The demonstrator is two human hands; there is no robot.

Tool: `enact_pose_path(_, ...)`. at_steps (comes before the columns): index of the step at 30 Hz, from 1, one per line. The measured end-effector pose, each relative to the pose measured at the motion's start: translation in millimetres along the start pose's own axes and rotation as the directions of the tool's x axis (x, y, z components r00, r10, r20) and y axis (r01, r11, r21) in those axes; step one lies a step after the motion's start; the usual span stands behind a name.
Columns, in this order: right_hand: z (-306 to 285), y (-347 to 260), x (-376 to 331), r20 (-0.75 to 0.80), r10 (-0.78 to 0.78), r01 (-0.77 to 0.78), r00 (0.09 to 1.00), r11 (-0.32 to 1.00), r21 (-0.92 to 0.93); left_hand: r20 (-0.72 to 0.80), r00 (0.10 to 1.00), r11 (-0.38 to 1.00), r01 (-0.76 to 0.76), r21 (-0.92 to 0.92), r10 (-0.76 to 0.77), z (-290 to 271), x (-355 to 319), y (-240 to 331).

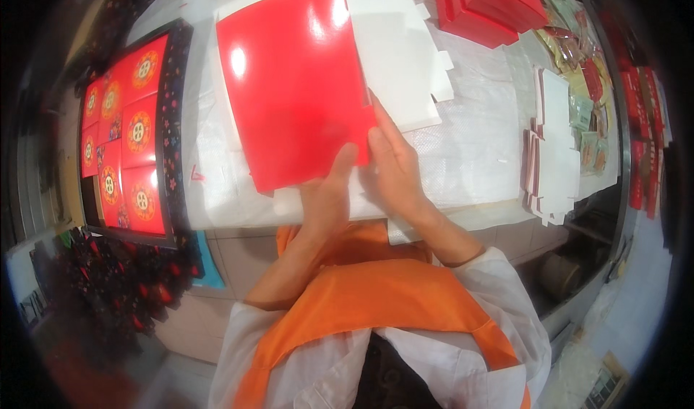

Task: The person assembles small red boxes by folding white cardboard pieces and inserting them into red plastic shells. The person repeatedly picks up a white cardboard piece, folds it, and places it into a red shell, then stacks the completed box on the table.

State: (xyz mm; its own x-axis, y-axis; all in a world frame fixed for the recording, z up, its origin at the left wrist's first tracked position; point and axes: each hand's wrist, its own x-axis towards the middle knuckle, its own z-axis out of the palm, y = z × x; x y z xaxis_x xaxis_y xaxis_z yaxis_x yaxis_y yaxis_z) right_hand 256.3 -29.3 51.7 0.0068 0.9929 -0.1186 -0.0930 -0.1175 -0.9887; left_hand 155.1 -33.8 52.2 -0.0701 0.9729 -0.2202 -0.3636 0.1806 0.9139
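Note:
A glossy red cardboard box piece (pixel 293 84) with a broad flat face is tilted up over the table in front of me. My left hand (pixel 329 196) grips its near edge, the thumb lying on the red face and the other fingers hidden beneath. My right hand (pixel 394 163) holds its near right corner, fingers stretched along the right side. Whether it is a folded box or a flat blank I cannot tell. Behind and to its right lie white flat carton blanks (pixel 401 55) with tabs along their edges.
At left stands a dark patterned tray (pixel 177 120) of red packages with round emblems (pixel 141 131). Red boxes (pixel 484 8) are piled at the far right. Folded white cartons (pixel 553 141) stand at the right edge, beside several small packets (pixel 589 113). White woven sheeting (pixel 477 141) covers the table.

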Motion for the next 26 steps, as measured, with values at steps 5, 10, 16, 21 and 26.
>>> enact_pose_path(5,1,-2,-4,0.029,-0.006,0.008,1.000,0.998,-0.064,0.053,0.998,0.999,0.031,-0.020,-0.030,1,-2,2)
enact_pose_path(10,5,-7,-6,0.044,-0.116,0.123,0.992,0.971,-0.205,0.071,0.997,0.993,0.031,-0.113,-0.023,-4,-2,-5)
enact_pose_path(16,4,-9,-12,0.144,-0.181,0.202,0.973,0.967,-0.153,0.062,0.995,0.991,0.077,0.114,-0.084,-7,0,6)
enact_pose_path(21,-9,-14,-2,0.019,-0.124,0.102,0.992,0.887,0.451,0.305,0.934,0.979,0.149,0.137,-0.185,-17,-7,9)
enact_pose_path(26,-35,-38,13,-0.121,-0.058,0.084,0.991,0.971,0.224,0.352,0.885,0.949,0.248,0.197,-0.304,-11,-42,5)
